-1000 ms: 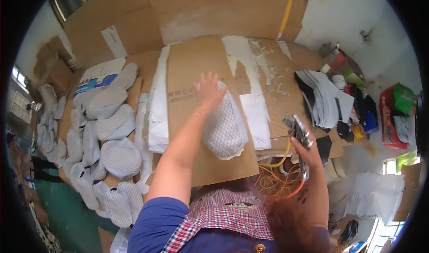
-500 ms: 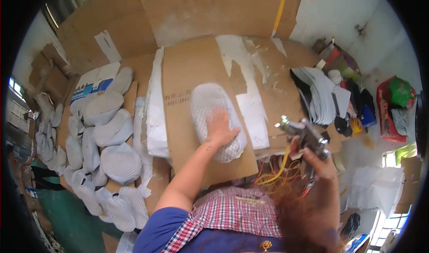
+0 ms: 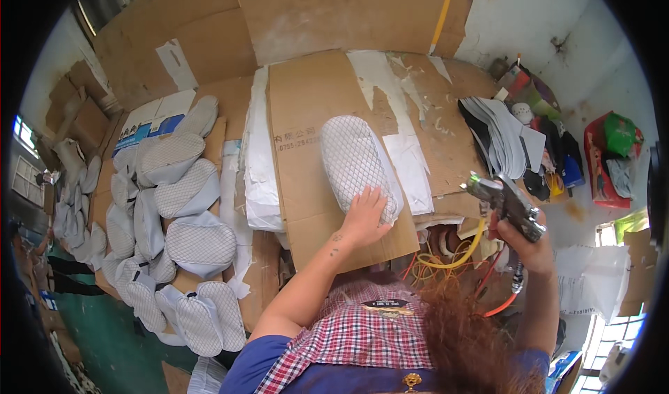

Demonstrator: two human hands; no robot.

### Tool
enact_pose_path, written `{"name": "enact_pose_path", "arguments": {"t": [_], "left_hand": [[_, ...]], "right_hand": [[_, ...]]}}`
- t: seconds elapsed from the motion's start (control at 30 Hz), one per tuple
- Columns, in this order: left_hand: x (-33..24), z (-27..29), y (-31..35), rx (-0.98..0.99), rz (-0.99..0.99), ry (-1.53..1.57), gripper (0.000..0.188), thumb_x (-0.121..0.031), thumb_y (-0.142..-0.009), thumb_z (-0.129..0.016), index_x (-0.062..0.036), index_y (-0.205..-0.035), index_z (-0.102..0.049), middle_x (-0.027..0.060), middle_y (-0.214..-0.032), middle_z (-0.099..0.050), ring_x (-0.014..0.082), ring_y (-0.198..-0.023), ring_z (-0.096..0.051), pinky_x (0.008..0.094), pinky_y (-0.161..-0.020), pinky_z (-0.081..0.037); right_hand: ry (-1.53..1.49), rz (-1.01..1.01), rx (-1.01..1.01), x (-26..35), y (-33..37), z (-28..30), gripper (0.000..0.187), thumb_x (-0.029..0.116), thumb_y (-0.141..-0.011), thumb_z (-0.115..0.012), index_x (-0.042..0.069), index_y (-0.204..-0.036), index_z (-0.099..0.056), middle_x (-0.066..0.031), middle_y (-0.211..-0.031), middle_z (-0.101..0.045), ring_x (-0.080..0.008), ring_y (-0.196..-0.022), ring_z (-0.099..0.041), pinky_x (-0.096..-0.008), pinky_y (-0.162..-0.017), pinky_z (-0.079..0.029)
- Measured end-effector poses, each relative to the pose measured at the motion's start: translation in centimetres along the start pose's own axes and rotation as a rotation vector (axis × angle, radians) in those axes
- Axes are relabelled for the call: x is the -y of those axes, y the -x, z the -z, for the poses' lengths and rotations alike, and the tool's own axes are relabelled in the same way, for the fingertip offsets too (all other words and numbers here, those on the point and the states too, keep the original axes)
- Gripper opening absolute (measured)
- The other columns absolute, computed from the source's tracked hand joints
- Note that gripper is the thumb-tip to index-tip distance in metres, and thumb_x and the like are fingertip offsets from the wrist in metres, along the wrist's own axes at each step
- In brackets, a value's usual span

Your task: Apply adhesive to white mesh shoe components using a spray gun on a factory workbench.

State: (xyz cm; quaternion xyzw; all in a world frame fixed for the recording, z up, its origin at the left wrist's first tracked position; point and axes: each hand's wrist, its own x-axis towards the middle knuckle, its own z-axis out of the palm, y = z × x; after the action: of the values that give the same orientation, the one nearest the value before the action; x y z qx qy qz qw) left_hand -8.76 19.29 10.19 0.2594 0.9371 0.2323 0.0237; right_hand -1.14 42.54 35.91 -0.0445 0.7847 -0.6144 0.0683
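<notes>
Head view, looking down. The left hand (image 3: 366,216) lies flat, fingers spread, on the near end of a white quilted sole-shaped piece (image 3: 355,164), pressing it rather than clasping it. The piece lies lengthwise on a brown cardboard sheet (image 3: 306,115) covering the tabletop, with its far end pointing away from the person. The right hand (image 3: 533,244) is clenched round the grip of a metal spray gun (image 3: 505,202), held up to the right of the piece and well apart from it, nozzle aimed left toward the cardboard. Orange and yellow hoses (image 3: 446,261) coil beneath the gun at the tabletop's near edge. To the left, many more quilted pieces (image 3: 174,213) lie overlapping in a long row; just beside the cardboard on that side sits a stack of white sheets (image 3: 258,164). A pile of dark and white cut pieces (image 3: 502,140) rests at right, with red and green bags (image 3: 613,157) beyond.

Judged risks: the fingers cover the near end of the piece, so any spray released now would probably wet the hand and leave that end bare; the piece, pinned at one end only, could pivot on the smooth cardboard; the looped hoses could snag on the tabletop's edge and jerk the gun off aim, marking the white sheets near by
</notes>
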Motion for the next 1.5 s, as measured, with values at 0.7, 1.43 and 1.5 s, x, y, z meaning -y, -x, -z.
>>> {"name": "enact_pose_path", "arguments": {"t": [0.7,1.43,1.5], "left_hand": [[6.2,-2.9,17.0,-0.629,0.512,0.715,0.011,-0.008,-0.078,-0.055,-0.0007,-0.085,-0.060,0.0094,-0.075,-0.062,0.0164,-0.069,-0.060,0.0272,-0.064,-0.047],[12.6,-4.3,25.7,-0.852,1.012,1.191,0.011,-0.005,-0.083,-0.051,-0.0023,-0.091,-0.058,0.0062,-0.081,-0.061,0.0107,-0.061,-0.058,0.0182,-0.053,-0.044],[12.6,-4.9,26.2,-0.853,1.032,1.189,0.011,-0.005,-0.083,-0.050,-0.0034,-0.091,-0.058,0.0059,-0.080,-0.061,0.0111,-0.060,-0.059,0.0181,-0.052,-0.043]], "right_hand": [[0.262,-0.002,0.077,3.4,6.4,-2.2,0.058,0.008,-0.072,-0.065,-0.001,-0.124,-0.040,-0.0033,-0.082,-0.055,-0.0100,-0.069,-0.053,-0.0227,-0.064,-0.044],[0.212,-0.184,0.133,5.2,14.4,-1.0,0.062,0.013,-0.070,-0.070,-0.001,-0.123,-0.041,-0.0035,-0.080,-0.056,-0.0097,-0.071,-0.053,-0.0226,-0.064,-0.044],[0.231,-0.144,0.152,4.8,13.8,-1.2,0.061,0.012,-0.070,-0.069,-0.001,-0.123,-0.042,-0.0036,-0.081,-0.056,-0.0096,-0.071,-0.053,-0.0224,-0.064,-0.044]]}}
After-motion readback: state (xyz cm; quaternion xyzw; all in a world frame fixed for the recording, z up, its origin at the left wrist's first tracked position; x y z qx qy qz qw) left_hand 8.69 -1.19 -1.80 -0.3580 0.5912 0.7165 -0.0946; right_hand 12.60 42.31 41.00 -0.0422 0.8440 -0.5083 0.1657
